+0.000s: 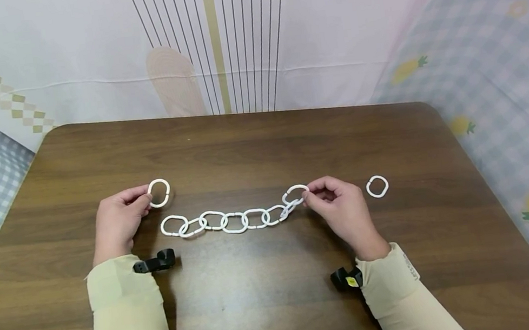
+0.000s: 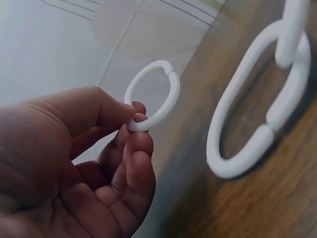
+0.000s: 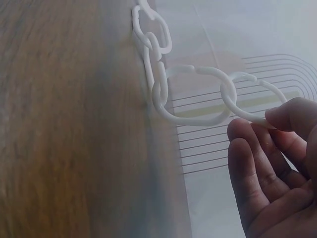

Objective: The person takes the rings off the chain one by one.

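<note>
My left hand [image 1: 120, 220] pinches a single white plastic chain link [image 1: 167, 189] between thumb and fingers, raised over the table. A small gap shows in that link's oval in the left wrist view. To its right a white link chain [image 1: 234, 223] of several joined ovals lies along the table. My right hand [image 1: 342, 205] holds the chain's right end link [image 3: 245, 113] by thumb and fingertips. That end is lifted, and the neighbouring link [image 3: 198, 121] hangs from it at a slant. The left end link [image 2: 218, 129] of the chain lies just below the left hand.
One loose white link [image 1: 377, 187] lies on the brown wooden table [image 1: 244, 156], right of the right hand. A printed white cloth [image 1: 328, 32] hangs behind the table's far edge, and a blue checked cloth [image 1: 495, 79] runs along the right side.
</note>
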Tool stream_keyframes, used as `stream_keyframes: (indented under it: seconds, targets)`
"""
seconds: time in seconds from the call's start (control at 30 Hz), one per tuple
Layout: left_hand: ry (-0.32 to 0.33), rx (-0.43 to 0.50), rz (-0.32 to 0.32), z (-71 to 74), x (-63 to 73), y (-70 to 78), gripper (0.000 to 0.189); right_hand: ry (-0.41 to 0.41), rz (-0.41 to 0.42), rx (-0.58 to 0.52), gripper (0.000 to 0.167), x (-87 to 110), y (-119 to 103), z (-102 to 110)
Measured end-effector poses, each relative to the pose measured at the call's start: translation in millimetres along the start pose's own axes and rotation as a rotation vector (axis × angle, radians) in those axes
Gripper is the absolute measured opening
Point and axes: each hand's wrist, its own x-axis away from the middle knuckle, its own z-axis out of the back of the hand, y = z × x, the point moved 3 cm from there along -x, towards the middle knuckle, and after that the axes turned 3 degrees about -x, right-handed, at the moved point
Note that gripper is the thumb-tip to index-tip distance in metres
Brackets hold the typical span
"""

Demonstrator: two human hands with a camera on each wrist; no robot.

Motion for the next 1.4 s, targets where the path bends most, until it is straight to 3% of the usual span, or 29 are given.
stream_keyframes:
  seconds: [0.57, 0.87, 1.4]
  targets:
    - [0.059, -0.306, 0.0, 4.1, -4.4, -9.6, 0.028, 0.006, 0.022, 0.027, 0.007, -0.4, 1, -3]
    - [0.089, -0.322, 0.007, 4.8, -4.9, -11.2, 0.029, 0.017, 0.039, 0.017, 0.005, -0.8, 0, -4]
    - [0.064, -0.326, -0.021, 3.5, -5.3, -9.9, 0.035, 0.015, 0.027, 0.024, 0.006, 1.0, -4, -2]
